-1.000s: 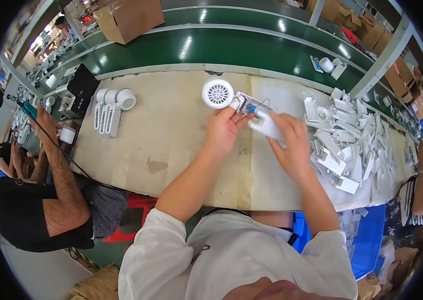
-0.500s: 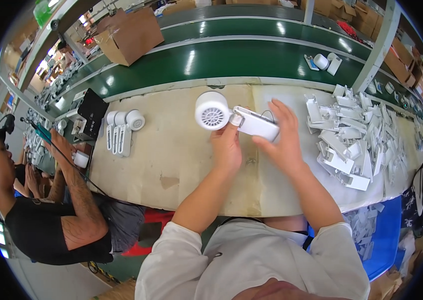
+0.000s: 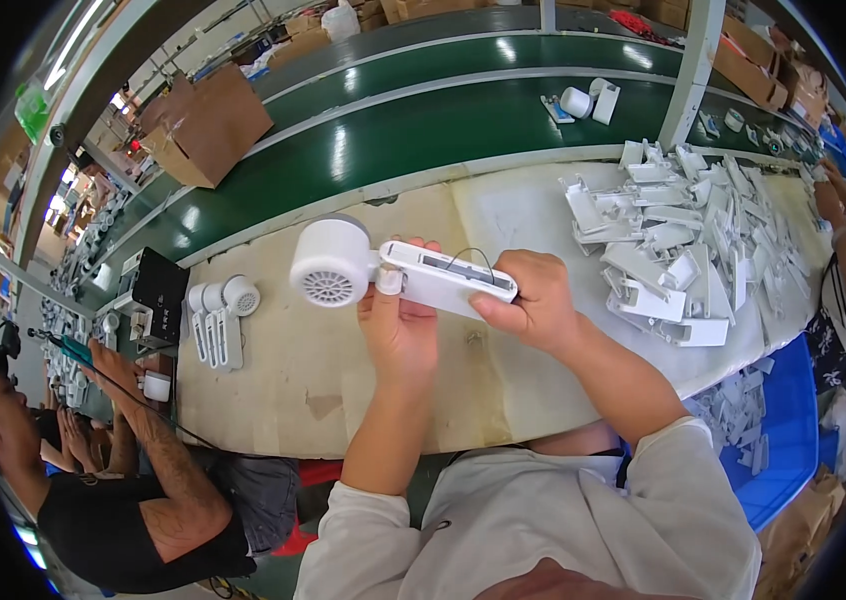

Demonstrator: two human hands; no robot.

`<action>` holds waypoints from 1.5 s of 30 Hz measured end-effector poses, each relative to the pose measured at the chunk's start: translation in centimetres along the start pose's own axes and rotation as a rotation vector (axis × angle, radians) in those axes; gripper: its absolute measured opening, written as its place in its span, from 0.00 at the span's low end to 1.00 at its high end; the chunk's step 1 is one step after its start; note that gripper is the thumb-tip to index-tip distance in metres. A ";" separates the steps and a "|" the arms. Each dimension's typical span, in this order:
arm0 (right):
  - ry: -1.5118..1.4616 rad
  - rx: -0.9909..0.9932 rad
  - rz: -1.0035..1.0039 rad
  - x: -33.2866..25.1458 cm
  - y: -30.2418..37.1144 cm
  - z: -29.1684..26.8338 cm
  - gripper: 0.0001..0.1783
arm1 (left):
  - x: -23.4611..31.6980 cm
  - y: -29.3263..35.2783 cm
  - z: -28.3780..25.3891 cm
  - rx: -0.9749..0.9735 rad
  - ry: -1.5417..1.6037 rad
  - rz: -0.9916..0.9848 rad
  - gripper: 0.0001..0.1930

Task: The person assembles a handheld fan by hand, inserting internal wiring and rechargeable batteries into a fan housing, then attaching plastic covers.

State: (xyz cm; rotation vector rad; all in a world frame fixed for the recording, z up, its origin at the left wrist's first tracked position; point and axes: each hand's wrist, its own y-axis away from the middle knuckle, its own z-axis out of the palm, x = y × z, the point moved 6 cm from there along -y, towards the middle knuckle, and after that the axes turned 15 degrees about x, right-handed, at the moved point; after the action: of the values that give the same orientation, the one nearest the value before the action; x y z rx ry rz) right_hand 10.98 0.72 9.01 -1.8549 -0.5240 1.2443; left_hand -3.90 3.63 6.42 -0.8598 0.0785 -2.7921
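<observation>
Above the table I hold a white handheld fan, its round grilled head (image 3: 331, 265) to the left and its long handle (image 3: 438, 283) slanting down to the right. A dark slot runs along the handle's upper side, with a thin dark wire looping out. My left hand (image 3: 403, 335) grips the fan near the joint between head and handle; some of its fingers are hidden behind. Around the handle's far end my right hand (image 3: 535, 298) is closed, thumb on the front face.
White plastic casing parts (image 3: 678, 245) lie heaped at right. Several similar fans (image 3: 223, 325) stand grouped on the left. Behind the table runs a green conveyor (image 3: 393, 150) carrying a cardboard box (image 3: 205, 125). A blue bin (image 3: 788, 435) sits below right; a co-worker (image 3: 128, 500) works at left.
My right hand, spread beside the handle before, has closed on its end. The fan has come nearer, with its slotted side turned more into view. The whole view has shifted somewhat.
</observation>
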 end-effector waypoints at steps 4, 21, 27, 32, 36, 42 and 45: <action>-0.252 0.043 0.621 2.1 0.8 3.0 0.18 | 0.7 -1.1 -0.2 0.051 -0.031 0.101 0.14; -0.068 0.042 0.447 2.8 1.8 2.4 0.19 | -0.7 -1.6 -1.5 0.120 -0.107 0.009 0.14; 0.358 -0.695 0.289 3.6 0.5 3.4 0.17 | 4.8 -8.8 -8.7 -0.003 -1.507 0.377 0.14; 0.783 -0.569 0.049 12.5 -7.3 0.6 0.13 | 12.7 -10.8 -14.8 0.287 -2.211 0.599 0.18; 1.193 -0.473 0.183 24.0 -13.3 -1.6 0.17 | 14.6 -11.3 -16.7 0.531 -2.419 0.416 0.21; 1.453 -0.057 0.394 34.7 -18.4 -4.3 0.30 | 11.6 -10.2 -9.6 0.071 -2.199 1.242 0.27; 1.277 -0.193 0.489 40.8 -18.3 -5.7 0.33 | 10.0 -10.5 -9.8 -0.152 -2.052 1.162 0.25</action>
State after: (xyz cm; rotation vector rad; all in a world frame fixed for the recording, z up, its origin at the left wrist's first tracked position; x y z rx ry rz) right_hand 35.21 38.06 2.14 -2.5511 0.5512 0.0581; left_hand -19.44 11.51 5.01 -2.1210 0.2726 -0.1810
